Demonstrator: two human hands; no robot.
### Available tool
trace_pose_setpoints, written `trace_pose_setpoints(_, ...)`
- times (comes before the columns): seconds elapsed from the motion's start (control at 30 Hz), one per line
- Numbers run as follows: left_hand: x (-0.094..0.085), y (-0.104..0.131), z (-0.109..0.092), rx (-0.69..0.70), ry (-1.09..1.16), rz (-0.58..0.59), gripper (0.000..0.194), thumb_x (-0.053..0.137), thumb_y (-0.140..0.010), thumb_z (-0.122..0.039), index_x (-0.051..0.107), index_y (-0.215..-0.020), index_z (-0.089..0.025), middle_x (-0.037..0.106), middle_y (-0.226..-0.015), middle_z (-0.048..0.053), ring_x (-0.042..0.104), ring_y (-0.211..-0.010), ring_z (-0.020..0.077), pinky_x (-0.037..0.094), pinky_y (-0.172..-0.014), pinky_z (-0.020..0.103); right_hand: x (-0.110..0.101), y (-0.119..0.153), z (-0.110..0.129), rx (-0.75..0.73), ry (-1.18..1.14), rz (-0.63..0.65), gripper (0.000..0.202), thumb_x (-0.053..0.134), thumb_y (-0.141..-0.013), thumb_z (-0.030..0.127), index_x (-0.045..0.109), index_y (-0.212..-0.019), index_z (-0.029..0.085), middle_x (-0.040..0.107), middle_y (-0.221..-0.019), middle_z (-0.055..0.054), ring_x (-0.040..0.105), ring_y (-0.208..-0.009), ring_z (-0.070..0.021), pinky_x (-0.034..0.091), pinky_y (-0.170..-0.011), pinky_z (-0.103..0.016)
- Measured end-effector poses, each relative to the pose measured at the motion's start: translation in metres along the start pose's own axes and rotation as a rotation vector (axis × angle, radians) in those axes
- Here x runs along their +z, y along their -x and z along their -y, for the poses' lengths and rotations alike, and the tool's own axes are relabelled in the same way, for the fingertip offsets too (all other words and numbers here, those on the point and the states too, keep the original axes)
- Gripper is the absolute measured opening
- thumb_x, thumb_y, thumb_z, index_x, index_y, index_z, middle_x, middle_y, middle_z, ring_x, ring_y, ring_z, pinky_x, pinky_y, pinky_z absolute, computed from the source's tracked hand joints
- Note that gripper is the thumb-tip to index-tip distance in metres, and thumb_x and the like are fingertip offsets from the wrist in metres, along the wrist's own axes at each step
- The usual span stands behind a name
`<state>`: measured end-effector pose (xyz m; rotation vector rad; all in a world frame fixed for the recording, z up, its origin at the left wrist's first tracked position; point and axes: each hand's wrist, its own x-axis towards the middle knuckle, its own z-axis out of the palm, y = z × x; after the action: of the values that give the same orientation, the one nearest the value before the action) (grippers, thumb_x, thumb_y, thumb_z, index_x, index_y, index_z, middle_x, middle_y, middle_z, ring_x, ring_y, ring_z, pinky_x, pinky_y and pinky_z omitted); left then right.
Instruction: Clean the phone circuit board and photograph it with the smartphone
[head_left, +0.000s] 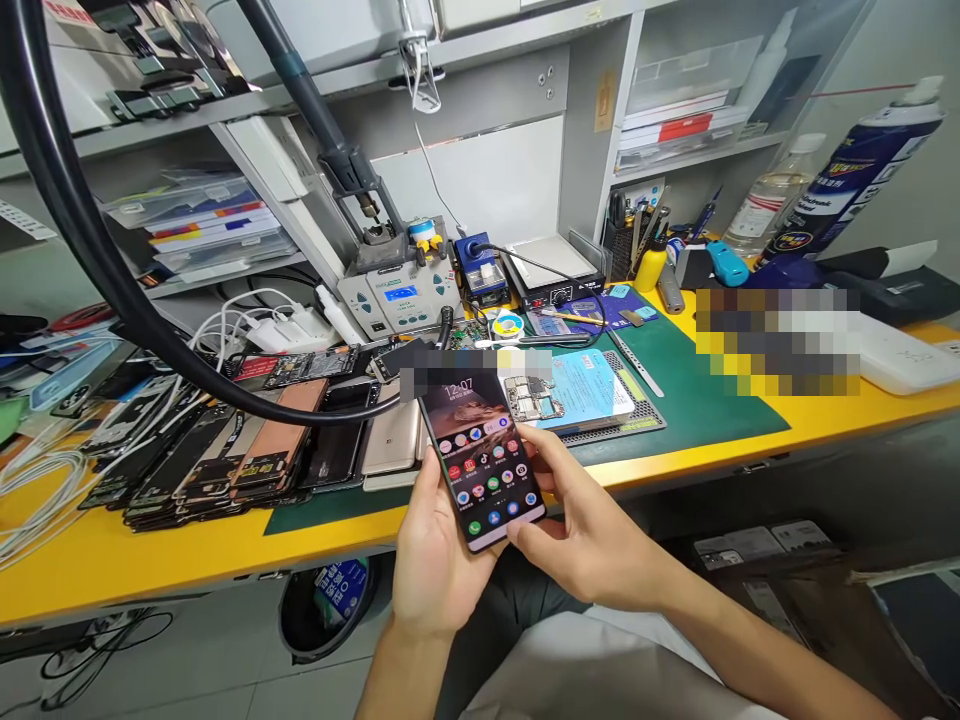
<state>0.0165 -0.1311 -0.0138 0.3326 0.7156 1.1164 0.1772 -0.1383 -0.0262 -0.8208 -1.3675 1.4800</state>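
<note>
A smartphone [487,480] with its screen lit is held over the table's front edge, showing a clock and rows of app icons. My left hand [435,560] cradles it from below and along its left side, the thumb on the left edge. My right hand [585,530] grips the phone's lower right side, its thumb at the bottom edge of the screen and its fingers along the right edge. Behind the phone lie a bare phone circuit board [534,395] and a blue booklet [589,385].
Stripped phones [210,440] are piled on the left, and a gold phone [392,437] lies beside them. A thick black hose [150,340] arcs across the left. A soldering station [401,300] stands behind. Bottles and a spray can [847,180] stand at right; a bin [326,610] is below.
</note>
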Motion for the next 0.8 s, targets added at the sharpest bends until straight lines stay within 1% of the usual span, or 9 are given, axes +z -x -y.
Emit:
trace_pose_setpoints(0.07,-0.0002,0.0006,0.0005,0.007,0.003,0.001,0.052,0.041,-0.109,-0.057,0.069,-0.141,-0.027,0.078,-0.131,0.008,0.072,-0.125,0.0296,0.056,-0.110,0.049,0.0001,-0.0004,0.0006,0.001,-0.003,0.009,0.074,0.068,-0.088,0.004,0.046,-0.152,0.033,0.062,-0.136,-0.008,0.066,-0.116,-0.0209,0.061,-0.079,-0.024)
trace_pose_setpoints(0.1,-0.0002,0.0008,0.0008,0.009,0.004,0.004,0.052,0.041,-0.109,-0.057,0.069,-0.140,-0.027,0.078,-0.131,0.008,0.072,-0.126,0.0299,0.055,-0.111,0.049,-0.0003,-0.0007,0.0007,0.000,-0.008,0.012,0.073,0.068,-0.088,0.004,0.047,-0.151,0.033,0.062,-0.136,-0.008,0.066,-0.116,-0.0209,0.061,-0.081,-0.025)
trace_pose_setpoints(0.23,0.0002,0.0013,0.0013,0.012,0.007,0.033,0.052,0.045,-0.107,-0.059,0.070,-0.139,-0.025,0.078,-0.130,0.010,0.071,-0.126,0.0323,0.056,-0.109,0.053,-0.0039,-0.0025,-0.0001,-0.008,-0.049,-0.020,0.063,0.070,-0.087,0.012,0.055,-0.145,0.030,0.062,-0.134,-0.007,0.064,-0.118,-0.0220,0.058,-0.099,-0.033)
trace_pose_setpoints(0.27,0.0002,0.0012,0.0015,0.012,0.007,0.041,0.052,0.046,-0.107,-0.059,0.071,-0.139,-0.025,0.078,-0.130,0.011,0.072,-0.124,0.0325,0.057,-0.108,0.053,-0.0048,-0.0031,-0.0005,-0.001,-0.067,-0.030,0.057,0.069,-0.089,0.015,0.056,-0.143,0.029,0.063,-0.131,-0.007,0.064,-0.117,-0.0222,0.058,-0.099,-0.035)
trace_pose_setpoints(0.33,0.0002,0.0010,0.0020,0.013,0.009,0.058,0.052,0.047,-0.106,-0.059,0.071,-0.137,-0.025,0.078,-0.131,0.011,0.074,-0.121,0.0318,0.058,-0.106,0.053,-0.0062,-0.0044,-0.0012,0.026,-0.111,-0.039,0.046,0.065,-0.093,0.021,0.059,-0.138,0.027,0.064,-0.124,-0.007,0.064,-0.109,-0.0217,0.060,-0.091,-0.035)
trace_pose_setpoints(0.43,0.0002,0.0011,0.0033,0.015,0.013,0.079,0.051,0.049,-0.106,-0.059,0.073,-0.135,-0.024,0.078,-0.131,0.011,0.075,-0.117,0.0310,0.059,-0.104,0.052,-0.0068,-0.0066,-0.0022,0.060,-0.162,-0.053,0.035,0.062,-0.096,0.026,0.063,-0.130,0.027,0.064,-0.113,-0.004,0.061,-0.097,-0.0186,0.059,-0.080,-0.030)
trace_pose_setpoints(0.6,0.0003,0.0030,0.0061,0.019,0.018,0.094,0.049,0.049,-0.106,-0.057,0.075,-0.132,-0.024,0.080,-0.127,0.009,0.077,-0.114,0.0290,0.061,-0.103,0.050,-0.0059,-0.0084,-0.0021,0.054,-0.162,-0.103,0.022,0.064,-0.096,0.026,0.067,-0.118,0.026,0.062,-0.103,0.000,0.057,-0.093,-0.0152,0.052,-0.078,-0.024)
trace_pose_setpoints(0.7,0.0017,0.0044,0.0070,0.020,0.019,0.107,0.048,0.049,-0.107,-0.056,0.075,-0.132,-0.024,0.080,-0.126,0.009,0.078,-0.110,0.0262,0.062,-0.102,0.047,-0.0066,-0.0077,-0.0004,0.045,-0.149,-0.107,0.021,0.064,-0.095,0.025,0.067,-0.116,0.025,0.062,-0.100,0.000,0.057,-0.092,-0.0156,0.050,-0.079,-0.026)
trace_pose_setpoints(0.8,0.0038,0.0048,0.0067,0.016,0.013,0.127,0.047,0.049,-0.107,-0.055,0.074,-0.133,-0.025,0.081,-0.124,0.008,0.079,-0.106,0.0254,0.063,-0.101,0.048,-0.0089,-0.0065,0.0004,0.026,-0.133,-0.084,0.023,0.062,-0.093,0.024,0.067,-0.116,0.024,0.063,-0.101,-0.001,0.058,-0.094,-0.0167,0.050,-0.082,-0.027)
